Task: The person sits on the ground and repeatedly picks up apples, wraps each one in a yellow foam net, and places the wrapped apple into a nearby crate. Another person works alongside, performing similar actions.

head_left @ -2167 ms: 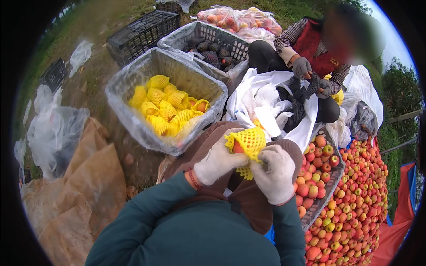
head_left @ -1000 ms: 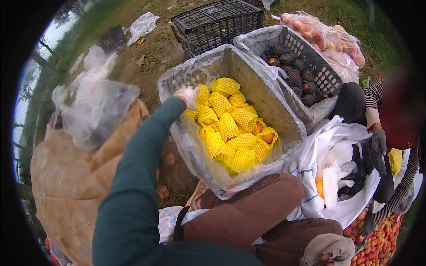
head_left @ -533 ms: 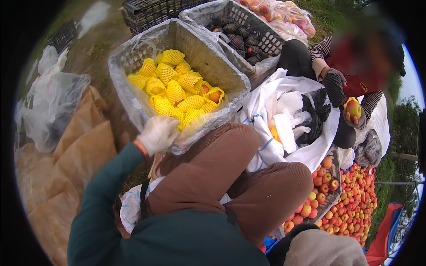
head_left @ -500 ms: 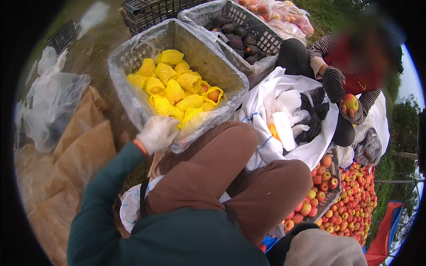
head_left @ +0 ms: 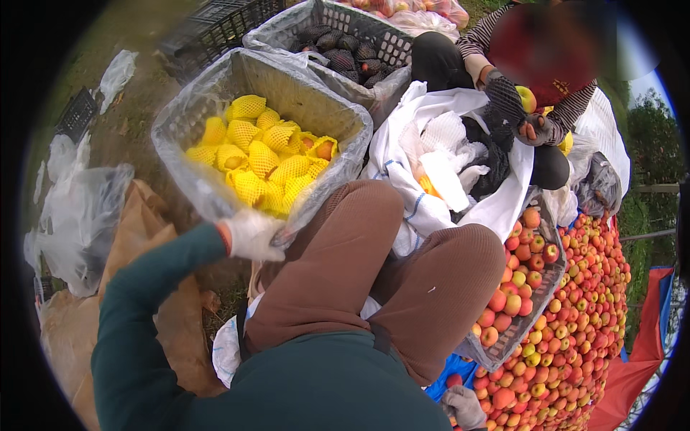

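Inside the lined crate point(head_left: 313, 104), the yellow-netted apples point(head_left: 262, 159) are sitting in a heap, a couple showing red through open net ends. Crate is standing just ahead of the seated person's knees, to their left.

Left hand point(head_left: 253, 235), white glove: resting at the crate's near corner, fingers bent and lying together rather than spread. Looks to be touching the plastic liner; too blurred to tell if it's pinching it. No fruit showing in it.

Right hand point(head_left: 463, 407), gloved: reaching low by the person's hip, next to the loose apples point(head_left: 575, 302). Fingers are partly curling; can't tell from here whether it's closing on one.

Versus half a second ago: left hand is sitting lower relative to the netted apples, nearer the corner. Right hand is showing smaller and farther down, over by the apples instead of looming at the bottom edge. Netted heap is looking unchanged.

Farther out: white sack point(head_left: 402, 172) of nets is lying open beyond the knees; slatted crate point(head_left: 496, 350) of bare apples is standing by the right knee. Across from it a co-worker point(head_left: 577, 106) is bringing an apple point(head_left: 527, 98) up against a dark net; half a second ago it was hanging lower, apart from the net.
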### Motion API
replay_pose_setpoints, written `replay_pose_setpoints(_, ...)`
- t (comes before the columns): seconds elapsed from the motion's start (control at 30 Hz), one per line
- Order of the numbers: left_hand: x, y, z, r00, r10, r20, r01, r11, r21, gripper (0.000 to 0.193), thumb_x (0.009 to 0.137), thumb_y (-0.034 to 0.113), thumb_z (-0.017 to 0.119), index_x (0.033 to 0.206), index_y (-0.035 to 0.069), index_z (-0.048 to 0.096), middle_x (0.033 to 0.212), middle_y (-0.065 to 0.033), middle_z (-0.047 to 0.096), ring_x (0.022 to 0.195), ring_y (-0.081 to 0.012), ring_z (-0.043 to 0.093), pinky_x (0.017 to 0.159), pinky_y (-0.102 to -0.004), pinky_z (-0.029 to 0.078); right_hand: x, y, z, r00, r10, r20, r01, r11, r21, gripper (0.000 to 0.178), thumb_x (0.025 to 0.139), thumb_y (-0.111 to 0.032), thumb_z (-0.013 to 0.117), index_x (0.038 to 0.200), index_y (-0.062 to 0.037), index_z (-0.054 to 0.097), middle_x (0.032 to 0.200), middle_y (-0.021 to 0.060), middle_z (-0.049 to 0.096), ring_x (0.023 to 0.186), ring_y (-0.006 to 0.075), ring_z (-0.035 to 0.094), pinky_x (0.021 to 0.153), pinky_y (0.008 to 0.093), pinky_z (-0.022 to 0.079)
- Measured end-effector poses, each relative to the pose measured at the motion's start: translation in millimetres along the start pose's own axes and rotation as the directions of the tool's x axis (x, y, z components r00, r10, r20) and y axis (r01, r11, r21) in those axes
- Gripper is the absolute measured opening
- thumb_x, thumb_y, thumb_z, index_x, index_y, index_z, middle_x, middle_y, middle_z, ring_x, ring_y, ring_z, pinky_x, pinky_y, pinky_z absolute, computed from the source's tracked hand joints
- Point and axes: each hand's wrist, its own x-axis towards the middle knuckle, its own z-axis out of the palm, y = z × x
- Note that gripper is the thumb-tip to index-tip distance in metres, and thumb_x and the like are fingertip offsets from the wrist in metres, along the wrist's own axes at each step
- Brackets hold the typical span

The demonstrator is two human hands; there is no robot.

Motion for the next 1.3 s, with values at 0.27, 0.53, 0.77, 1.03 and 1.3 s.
replay_pose_setpoints(0.27,17.6,-17.9,9.5,0.979,0.172,-0.112,-0.160,0.981,0.108,0.043,0.069,0.043,0.065,0.082,0.003,0.059,0.072,-0.0146,0.062,0.067,-0.0314,0.063,0.060,-0.0393,0.051,71.4,74.5,56.5,0.981,0.154,-0.116,-0.178,0.954,-0.241,0.013,0.079,-0.012,0.057,0.080,0.0001,0.055,0.065,0.0147,0.058,0.052,0.0216,0.054,0.048,0.0303,0.043)
replay_pose_setpoints(0.53,22.5,-24.1,21.6,0.982,0.185,0.039,-0.188,0.977,0.098,0.043,0.072,0.045,0.061,0.085,0.004,0.061,0.079,-0.0116,0.056,0.071,-0.0289,0.058,0.059,-0.0395,0.050,92.9,50.8,53.1,0.964,0.237,-0.117,-0.262,0.916,-0.303,0.013,0.079,-0.013,0.057,0.081,0.0001,0.056,0.065,0.0138,0.058,0.052,0.0207,0.054,0.048,0.0300,0.043)
replay_pose_setpoints(0.77,26.2,-10.3,16.6,0.992,0.088,-0.086,-0.078,0.991,0.113,0.038,0.058,0.037,0.068,0.076,0.005,0.056,0.077,-0.0116,0.055,0.074,-0.0296,0.058,0.065,-0.0373,0.048,91.7,24.0,63.1,0.971,0.209,-0.117,-0.236,0.919,-0.315,0.013,0.079,-0.013,0.057,0.082,0.0001,0.057,0.065,0.0131,0.059,0.053,0.0199,0.054,0.048,0.0297,0.044)
replay_pose_setpoints(1.03,-0.7,16.9,36.3,0.849,0.039,-0.527,0.034,0.991,0.127,0.038,0.065,0.026,0.070,0.093,0.006,0.055,0.088,-0.0143,0.057,0.082,-0.0331,0.056,0.071,-0.0412,0.047,67.3,108.8,29.3,0.999,-0.029,-0.019,0.020,0.932,-0.363,0.013,0.080,-0.013,0.057,0.083,0.0002,0.058,0.066,0.0122,0.059,0.053,0.0191,0.055,0.049,0.0294,0.044)
replay_pose_setpoints(1.3,-35.5,103.9,39.8,0.810,-0.369,-0.456,0.060,0.825,-0.563,0.042,0.081,0.014,0.058,0.121,0.002,0.049,0.122,-0.0179,0.051,0.114,-0.0273,0.049,0.093,-0.0322,0.040,42.1,103.2,-6.4,0.958,-0.287,-0.021,0.267,0.915,-0.303,0.014,0.080,-0.013,0.057,0.084,0.0002,0.058,0.066,0.0113,0.059,0.053,0.0182,0.055,0.049,0.0290,0.044)
